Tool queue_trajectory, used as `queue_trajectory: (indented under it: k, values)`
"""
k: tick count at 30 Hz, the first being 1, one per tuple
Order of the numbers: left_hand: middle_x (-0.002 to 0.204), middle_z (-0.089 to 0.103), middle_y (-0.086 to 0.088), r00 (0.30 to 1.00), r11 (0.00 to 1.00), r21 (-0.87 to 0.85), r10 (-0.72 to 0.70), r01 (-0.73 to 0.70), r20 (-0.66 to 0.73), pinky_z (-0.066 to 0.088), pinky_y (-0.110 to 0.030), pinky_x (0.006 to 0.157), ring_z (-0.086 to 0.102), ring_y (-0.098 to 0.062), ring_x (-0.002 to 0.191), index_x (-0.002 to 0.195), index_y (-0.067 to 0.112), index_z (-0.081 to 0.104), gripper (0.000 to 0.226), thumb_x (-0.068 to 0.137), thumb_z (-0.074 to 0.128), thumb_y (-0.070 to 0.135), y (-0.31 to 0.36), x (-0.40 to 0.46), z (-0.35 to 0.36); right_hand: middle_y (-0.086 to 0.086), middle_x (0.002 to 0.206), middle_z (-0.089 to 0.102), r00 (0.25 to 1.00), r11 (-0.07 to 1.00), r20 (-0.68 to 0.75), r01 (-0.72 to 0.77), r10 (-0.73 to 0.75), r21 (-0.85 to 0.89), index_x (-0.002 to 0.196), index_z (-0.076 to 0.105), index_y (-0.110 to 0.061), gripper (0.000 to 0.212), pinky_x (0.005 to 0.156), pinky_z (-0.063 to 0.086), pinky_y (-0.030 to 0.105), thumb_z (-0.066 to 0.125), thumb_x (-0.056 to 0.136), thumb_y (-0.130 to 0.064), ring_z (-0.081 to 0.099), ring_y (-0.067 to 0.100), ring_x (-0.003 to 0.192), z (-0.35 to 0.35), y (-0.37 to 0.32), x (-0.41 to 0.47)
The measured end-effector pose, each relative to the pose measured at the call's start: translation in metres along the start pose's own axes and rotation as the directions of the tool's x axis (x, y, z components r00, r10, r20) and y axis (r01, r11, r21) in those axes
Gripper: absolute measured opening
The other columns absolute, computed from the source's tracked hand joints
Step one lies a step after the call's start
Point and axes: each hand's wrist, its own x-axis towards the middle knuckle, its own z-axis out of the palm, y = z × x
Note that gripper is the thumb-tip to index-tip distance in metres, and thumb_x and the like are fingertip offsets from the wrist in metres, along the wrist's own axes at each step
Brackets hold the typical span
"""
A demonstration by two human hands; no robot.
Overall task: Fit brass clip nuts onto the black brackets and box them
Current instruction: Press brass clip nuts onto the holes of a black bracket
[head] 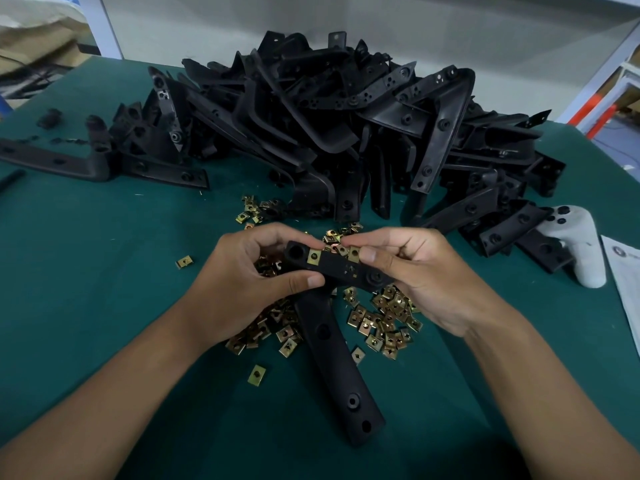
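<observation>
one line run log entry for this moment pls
step: fitting clip nut | left hand: grips bracket | right hand: pinches clip nut | boxed: not visible

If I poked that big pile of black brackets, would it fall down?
Probably a little. The bracket pile is loosely heaped, with pieces leaning at odd angles, so top ones would likely slide. They look like stiff plastic and probably wouldn't bend. The green table cover may stop them skidding.

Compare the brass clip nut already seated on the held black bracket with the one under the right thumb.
The seated brass clip nut sits flat on the black angled plastic bracket, near its big round hole, with no finger on it. The second brass clip nut lies further right on the same edge, pinched by the right hand; whether it is fully pushed on cannot be told. The left hand grips the bracket. Both nuts are small square brass pieces with a centre hole.
</observation>
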Motion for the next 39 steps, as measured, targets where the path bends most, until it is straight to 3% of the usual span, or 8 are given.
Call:
queue_trajectory:
  k: [11, 17, 23, 25, 28, 30, 33, 39]
  values:
    - [0.102, 0.077, 0.009, 1.0, 1.0, 0.01, -0.002, 0.002, -0.026, 0.052, -0.013, 0.085, 0.072, -0.006, 0.098, 0.104, 0.029, 0.073, 0.03, 0.075, 0.081, 0.028, 0.001, 0.0, 0.001, 0.005, 0.109, 0.078, 1.0, 0.999, 0.006, 0.005, -0.005, -0.052, 0.108, 0.079, -0.027, 0.023, 0.098, 0.056, 0.035, 0.066, 0.089, -0.026, 0.072, 0.025, 0.107, -0.002, -0.001, -0.002]
    - [0.105, 0.077, 0.01, 1.0, 1.0, 0.015, -0.013, 0.014, -0.017, 0.053, -0.014, 0.087, 0.072, -0.006, 0.101, 0.105, 0.026, 0.073, 0.03, 0.076, 0.081, 0.027, 0.0, 0.0, 0.001, 0.001, 0.111, 0.077, 1.0, 0.997, 0.023, 0.022, -0.021, -0.071, 0.112, 0.077, -0.026, 0.026, 0.101, 0.052, 0.028, 0.067, 0.089, -0.032, 0.071, 0.019, 0.11, 0.0, -0.003, -0.003]
    - [0.101, 0.077, 0.01, 0.999, 1.0, 0.008, -0.024, 0.024, -0.042, 0.053, -0.012, 0.084, 0.072, -0.005, 0.097, 0.104, 0.027, 0.072, 0.028, 0.077, 0.079, 0.026, 0.0, 0.0, 0.001, 0.023, 0.122, 0.069, 0.999, 0.995, 0.044, 0.028, -0.023, -0.097, 0.122, 0.074, -0.032, 0.043, 0.11, 0.044, 0.053, 0.059, 0.092, -0.059, 0.062, 0.043, 0.118, -0.005, -0.002, -0.006]
    - [0.1, 0.077, 0.011, 0.998, 1.0, 0.006, -0.028, 0.028, -0.061, 0.052, -0.011, 0.083, 0.072, -0.004, 0.096, 0.103, 0.029, 0.072, 0.027, 0.077, 0.079, 0.026, 0.0, 0.0, 0.001, 0.004, 0.122, 0.073, 0.997, 0.993, 0.066, 0.055, -0.048, -0.103, 0.123, 0.073, -0.029, 0.047, 0.105, 0.05, 0.038, 0.067, 0.087, -0.059, 0.067, 0.022, 0.119, -0.003, -0.004, -0.007]
    - [0.099, 0.077, 0.01, 0.997, 0.999, 0.006, -0.039, 0.039, -0.074, 0.052, -0.012, 0.083, 0.072, -0.005, 0.095, 0.104, 0.031, 0.073, 0.027, 0.078, 0.079, 0.027, -0.001, 0.0, 0.001, 0.0, 0.106, 0.077, 0.993, 0.988, 0.046, 0.109, -0.105, -0.113, 0.12, 0.074, -0.025, 0.044, 0.086, 0.053, 0.02, 0.084, 0.079, -0.036, 0.072, 0.011, 0.098, 0.003, -0.007, -0.008]
    - [0.101, 0.077, 0.01, 0.994, 0.999, 0.027, -0.037, 0.04, -0.101, 0.053, -0.014, 0.083, 0.072, -0.006, 0.097, 0.106, 0.03, 0.072, 0.027, 0.079, 0.079, 0.029, -0.001, 0.0, 0.0, -0.004, 0.103, 0.075, 0.985, 0.97, 0.005, 0.169, -0.171, -0.174, 0.11, 0.078, -0.026, 0.034, 0.081, 0.055, 0.022, 0.086, 0.077, -0.027, 0.07, 0.01, 0.09, 0.009, -0.006, -0.009]
    - [0.102, 0.077, 0.008, 0.99, 0.999, 0.012, -0.047, 0.049, -0.132, 0.056, -0.017, 0.081, 0.072, -0.009, 0.097, 0.108, 0.028, 0.072, 0.028, 0.081, 0.079, 0.029, -0.002, 0.001, -0.003, -0.008, 0.106, 0.069, 0.983, 0.944, -0.005, 0.175, -0.184, -0.278, 0.092, 0.082, -0.032, 0.016, 0.081, 0.057, 0.031, 0.085, 0.077, -0.036, 0.066, 0.009, 0.089, 0.021, -0.003, -0.009]
    - [0.098, 0.077, 0.006, 0.991, 0.997, 0.0, -0.081, 0.082, -0.107, 0.054, -0.015, 0.08, 0.072, -0.008, 0.095, 0.105, 0.028, 0.073, 0.028, 0.078, 0.08, 0.028, 0.0, 0.001, -0.002, -0.008, 0.087, 0.076, 0.968, 0.974, -0.193, 0.126, -0.163, -0.19, 0.09, 0.081, -0.034, 0.014, 0.069, 0.053, 0.016, 0.075, 0.078, -0.039, 0.067, 0.001, 0.078, 0.017, -0.005, -0.005]
